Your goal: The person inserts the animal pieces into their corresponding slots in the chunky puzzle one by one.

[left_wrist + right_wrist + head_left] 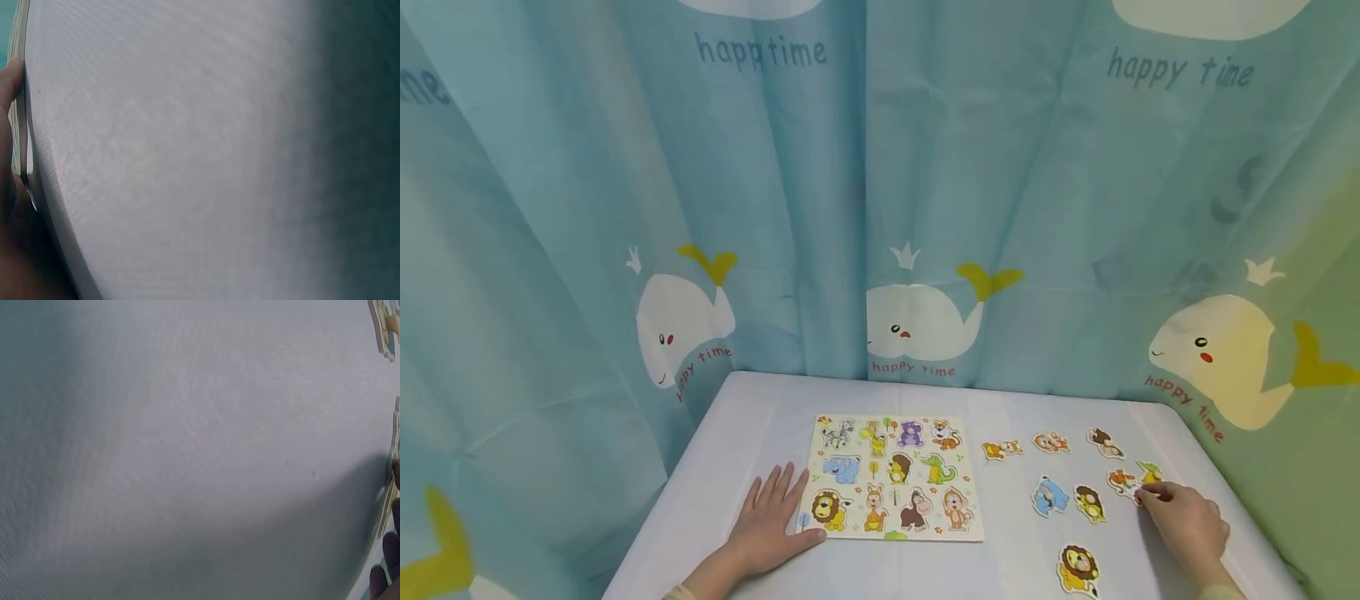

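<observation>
A wooden puzzle board (889,533) printed with cartoon animals lies flat on the table. My left hand (767,521) lies spread at its left side, thumb at the near-left corner and fingertips along the left edge. At the right, my right hand (1187,521) has its thumb and index finger pinched at the lower right edge of a tiger puzzle piece (1122,481). A green crocodile piece (1150,472) sits right behind those fingertips, partly covered. In the right wrist view, only some fingers (390,550) show, beside piece edges.
Loose pieces lie right of the board: kangaroo (1002,450), monkey (1051,442), a brown animal (1106,443), blue elephant (1050,497), hedgehog (1090,503) and, nearest, a lion (1078,571). A whale-print curtain (820,208) hangs behind the white table (760,408).
</observation>
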Demonstrator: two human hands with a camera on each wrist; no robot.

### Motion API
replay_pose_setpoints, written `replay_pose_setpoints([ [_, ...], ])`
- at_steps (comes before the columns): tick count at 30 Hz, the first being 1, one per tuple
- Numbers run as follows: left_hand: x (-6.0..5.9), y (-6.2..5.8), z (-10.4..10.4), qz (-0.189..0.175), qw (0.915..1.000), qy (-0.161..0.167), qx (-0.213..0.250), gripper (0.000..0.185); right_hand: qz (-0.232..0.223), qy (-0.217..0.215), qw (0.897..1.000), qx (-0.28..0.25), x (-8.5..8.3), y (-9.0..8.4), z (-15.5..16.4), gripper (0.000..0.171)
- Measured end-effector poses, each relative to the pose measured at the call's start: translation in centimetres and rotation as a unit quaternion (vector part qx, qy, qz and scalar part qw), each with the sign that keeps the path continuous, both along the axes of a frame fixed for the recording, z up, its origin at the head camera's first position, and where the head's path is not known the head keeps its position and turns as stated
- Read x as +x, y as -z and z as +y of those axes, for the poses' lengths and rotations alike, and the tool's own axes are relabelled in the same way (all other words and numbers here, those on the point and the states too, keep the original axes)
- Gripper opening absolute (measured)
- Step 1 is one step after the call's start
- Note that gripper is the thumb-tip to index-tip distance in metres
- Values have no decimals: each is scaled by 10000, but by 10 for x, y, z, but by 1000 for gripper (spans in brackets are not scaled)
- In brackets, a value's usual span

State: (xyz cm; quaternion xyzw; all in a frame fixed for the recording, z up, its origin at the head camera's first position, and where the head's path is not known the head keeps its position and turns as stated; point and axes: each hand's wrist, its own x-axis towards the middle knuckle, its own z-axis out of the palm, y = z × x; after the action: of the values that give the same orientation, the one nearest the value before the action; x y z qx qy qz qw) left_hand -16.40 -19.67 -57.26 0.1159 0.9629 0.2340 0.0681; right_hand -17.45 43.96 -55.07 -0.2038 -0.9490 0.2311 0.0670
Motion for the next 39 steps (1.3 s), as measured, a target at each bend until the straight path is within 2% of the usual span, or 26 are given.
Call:
replay_pose_setpoints([
  [10,-1,-2,1,-49,9999,36,-118,103,48,-303,9995,-17,-5,-2,-6,34],
  [15,-2,-4,1,-22,9998,44,-177,104,81,-205,9998,36,-9,-1,-10,38],
  [21,-2,-1,1,126,9998,-23,-148,104,50,-58,9999,146,-14,-4,-14,35],
  [29,-1,-3,2,70,10000,43,-55,103,119,-113,9994,298,-16,-5,-17,31],
  [39,-1,-6,2,-21,9999,37,-158,103,230,-245,9985,424,-20,-9,-22,28],
])
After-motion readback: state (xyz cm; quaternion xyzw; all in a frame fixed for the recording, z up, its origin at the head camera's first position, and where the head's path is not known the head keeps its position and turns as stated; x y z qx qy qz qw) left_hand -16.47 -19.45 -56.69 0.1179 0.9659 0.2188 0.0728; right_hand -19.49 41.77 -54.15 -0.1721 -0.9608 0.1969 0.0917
